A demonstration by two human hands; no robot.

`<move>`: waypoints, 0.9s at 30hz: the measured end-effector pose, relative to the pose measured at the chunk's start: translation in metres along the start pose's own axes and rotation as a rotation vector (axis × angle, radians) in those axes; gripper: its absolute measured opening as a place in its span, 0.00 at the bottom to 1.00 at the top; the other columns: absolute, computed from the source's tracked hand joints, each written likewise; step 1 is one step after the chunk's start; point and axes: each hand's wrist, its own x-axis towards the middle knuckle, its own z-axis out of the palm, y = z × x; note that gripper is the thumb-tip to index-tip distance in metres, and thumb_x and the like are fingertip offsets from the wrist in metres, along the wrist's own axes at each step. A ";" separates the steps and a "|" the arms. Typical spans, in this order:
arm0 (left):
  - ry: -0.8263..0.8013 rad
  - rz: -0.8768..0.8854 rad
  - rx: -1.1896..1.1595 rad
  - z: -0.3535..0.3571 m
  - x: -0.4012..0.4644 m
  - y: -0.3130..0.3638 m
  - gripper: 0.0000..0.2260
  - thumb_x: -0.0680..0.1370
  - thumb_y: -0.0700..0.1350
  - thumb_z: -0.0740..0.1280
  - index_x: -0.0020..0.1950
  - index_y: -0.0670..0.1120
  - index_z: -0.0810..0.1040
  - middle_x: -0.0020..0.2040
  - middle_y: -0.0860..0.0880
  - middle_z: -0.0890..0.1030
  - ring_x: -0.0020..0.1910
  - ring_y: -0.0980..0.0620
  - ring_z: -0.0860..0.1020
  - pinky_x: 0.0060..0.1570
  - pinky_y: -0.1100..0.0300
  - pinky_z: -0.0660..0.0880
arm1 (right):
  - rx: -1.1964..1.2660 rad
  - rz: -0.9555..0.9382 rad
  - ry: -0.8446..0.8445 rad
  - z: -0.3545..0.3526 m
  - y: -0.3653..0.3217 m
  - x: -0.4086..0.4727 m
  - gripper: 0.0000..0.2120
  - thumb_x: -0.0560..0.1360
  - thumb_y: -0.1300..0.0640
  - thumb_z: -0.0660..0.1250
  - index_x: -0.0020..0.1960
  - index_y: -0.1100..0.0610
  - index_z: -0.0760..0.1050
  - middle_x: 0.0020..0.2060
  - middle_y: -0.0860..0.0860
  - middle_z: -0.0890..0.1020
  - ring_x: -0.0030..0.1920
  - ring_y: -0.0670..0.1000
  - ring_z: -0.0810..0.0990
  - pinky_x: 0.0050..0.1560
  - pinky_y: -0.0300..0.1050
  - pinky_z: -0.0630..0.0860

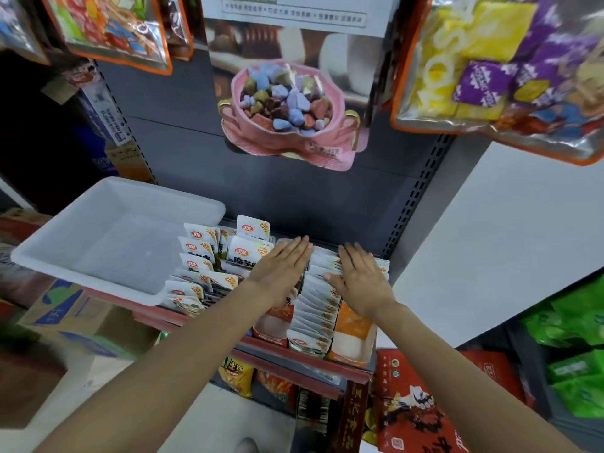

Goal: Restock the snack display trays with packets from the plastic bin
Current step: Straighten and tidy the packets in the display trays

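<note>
A white plastic bin sits at the left of the shelf with nothing visible inside. Beside it stand several white snack packets with red logos, loosely upright. To their right a cardboard display tray holds a tight row of white packets. My left hand lies flat, fingers straight, on the packets left of that row. My right hand lies flat with spread fingers on the packets at the right end of the shelf.
A dark grey back panel rises behind the shelf, with a pink candy bag hanging on it. Large snack bags hang at upper right and upper left. Cardboard boxes stand at lower left, red boxes at lower right.
</note>
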 end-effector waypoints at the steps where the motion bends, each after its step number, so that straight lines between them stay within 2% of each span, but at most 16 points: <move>1: -0.004 -0.001 -0.048 0.001 -0.001 0.000 0.42 0.77 0.39 0.64 0.75 0.41 0.32 0.76 0.43 0.34 0.76 0.48 0.36 0.74 0.54 0.37 | 0.021 0.003 0.013 0.000 -0.002 -0.001 0.35 0.79 0.38 0.45 0.77 0.59 0.46 0.77 0.54 0.51 0.77 0.52 0.45 0.76 0.48 0.42; 4: 0.014 0.027 -0.214 0.003 -0.006 -0.003 0.45 0.75 0.35 0.66 0.74 0.43 0.31 0.75 0.46 0.31 0.74 0.51 0.32 0.71 0.59 0.35 | 0.090 -0.023 0.076 -0.003 -0.011 -0.003 0.33 0.80 0.40 0.47 0.77 0.59 0.48 0.77 0.53 0.52 0.77 0.51 0.46 0.76 0.46 0.42; 6: 0.052 0.082 -0.313 -0.002 -0.014 -0.007 0.45 0.74 0.35 0.67 0.75 0.45 0.33 0.73 0.52 0.30 0.72 0.56 0.32 0.69 0.62 0.34 | 0.146 -0.081 0.115 -0.008 -0.020 -0.004 0.30 0.81 0.43 0.50 0.77 0.58 0.50 0.76 0.53 0.55 0.76 0.50 0.49 0.75 0.43 0.44; 7: 0.094 0.096 -0.371 -0.005 -0.019 -0.010 0.44 0.73 0.35 0.67 0.76 0.46 0.36 0.73 0.55 0.33 0.73 0.58 0.33 0.70 0.64 0.35 | 0.179 -0.110 0.129 -0.012 -0.026 -0.003 0.29 0.81 0.45 0.52 0.77 0.58 0.52 0.76 0.52 0.56 0.76 0.50 0.50 0.75 0.42 0.46; 9: 0.224 0.063 -0.481 -0.009 -0.032 -0.021 0.37 0.74 0.36 0.65 0.78 0.47 0.48 0.75 0.58 0.45 0.76 0.58 0.43 0.72 0.65 0.42 | 0.271 -0.141 0.142 -0.021 -0.039 -0.002 0.25 0.82 0.49 0.54 0.76 0.56 0.56 0.75 0.51 0.60 0.75 0.49 0.55 0.73 0.41 0.51; 11: 0.374 -0.048 -0.527 -0.005 -0.045 -0.040 0.27 0.76 0.36 0.63 0.75 0.47 0.62 0.75 0.53 0.60 0.75 0.53 0.57 0.73 0.62 0.53 | 0.364 -0.147 0.140 -0.029 -0.053 0.000 0.23 0.82 0.52 0.55 0.75 0.55 0.58 0.73 0.50 0.63 0.73 0.49 0.58 0.71 0.42 0.57; 13: 0.441 -0.179 -0.536 0.004 -0.053 -0.062 0.22 0.78 0.38 0.61 0.72 0.46 0.67 0.73 0.49 0.66 0.72 0.49 0.63 0.72 0.58 0.59 | 0.424 -0.141 0.122 -0.035 -0.067 0.005 0.22 0.82 0.54 0.55 0.75 0.55 0.59 0.73 0.50 0.63 0.72 0.49 0.60 0.70 0.43 0.59; 15: 0.366 -0.235 -0.557 0.013 -0.056 -0.083 0.23 0.79 0.42 0.61 0.74 0.46 0.62 0.75 0.48 0.62 0.73 0.49 0.60 0.72 0.57 0.57 | 0.463 -0.131 0.085 -0.038 -0.082 0.016 0.23 0.81 0.55 0.55 0.76 0.55 0.57 0.74 0.51 0.61 0.73 0.50 0.58 0.71 0.43 0.58; 17: 0.239 -0.206 -0.572 0.019 -0.056 -0.098 0.27 0.80 0.48 0.62 0.77 0.49 0.56 0.77 0.49 0.58 0.75 0.49 0.58 0.72 0.57 0.56 | 0.471 -0.131 0.019 -0.039 -0.097 0.030 0.26 0.81 0.57 0.56 0.77 0.56 0.53 0.75 0.53 0.59 0.74 0.52 0.57 0.71 0.43 0.56; 19: 0.190 -0.168 -0.599 0.022 -0.054 -0.107 0.28 0.79 0.51 0.63 0.77 0.50 0.57 0.75 0.47 0.63 0.73 0.47 0.62 0.70 0.54 0.61 | 0.452 -0.123 -0.060 -0.038 -0.112 0.041 0.27 0.80 0.58 0.57 0.77 0.57 0.52 0.74 0.55 0.60 0.73 0.54 0.60 0.70 0.44 0.59; 21: 0.245 -0.137 -0.593 0.024 -0.054 -0.115 0.25 0.77 0.53 0.66 0.72 0.49 0.65 0.69 0.47 0.70 0.68 0.46 0.67 0.66 0.53 0.66 | 0.454 -0.095 -0.068 -0.035 -0.125 0.047 0.25 0.79 0.59 0.57 0.75 0.57 0.59 0.68 0.58 0.71 0.65 0.56 0.71 0.62 0.46 0.67; 23: 0.332 -0.048 -0.537 0.027 -0.056 -0.124 0.22 0.73 0.57 0.68 0.63 0.48 0.73 0.61 0.48 0.75 0.62 0.48 0.71 0.59 0.55 0.68 | 0.483 -0.072 -0.026 -0.030 -0.135 0.045 0.19 0.79 0.59 0.56 0.69 0.55 0.68 0.58 0.57 0.79 0.54 0.55 0.78 0.52 0.47 0.73; 25: 0.374 0.055 -0.509 0.032 -0.061 -0.131 0.23 0.72 0.64 0.64 0.56 0.47 0.77 0.57 0.50 0.76 0.59 0.50 0.71 0.56 0.56 0.66 | 0.519 -0.044 0.015 -0.026 -0.140 0.042 0.14 0.79 0.60 0.56 0.61 0.54 0.75 0.50 0.53 0.82 0.43 0.50 0.79 0.45 0.45 0.74; 26: 0.399 0.099 -0.507 0.033 -0.063 -0.134 0.24 0.72 0.65 0.60 0.53 0.48 0.79 0.57 0.50 0.76 0.59 0.50 0.72 0.56 0.56 0.66 | 0.559 -0.023 0.055 -0.027 -0.141 0.042 0.13 0.79 0.60 0.56 0.58 0.55 0.77 0.47 0.52 0.82 0.40 0.48 0.77 0.44 0.44 0.73; 27: 0.422 0.136 -0.500 0.034 -0.063 -0.135 0.23 0.73 0.64 0.57 0.50 0.48 0.80 0.58 0.49 0.76 0.60 0.50 0.72 0.57 0.55 0.66 | 0.601 -0.006 0.123 -0.028 -0.142 0.044 0.12 0.79 0.61 0.58 0.57 0.57 0.77 0.48 0.52 0.82 0.41 0.48 0.78 0.46 0.42 0.73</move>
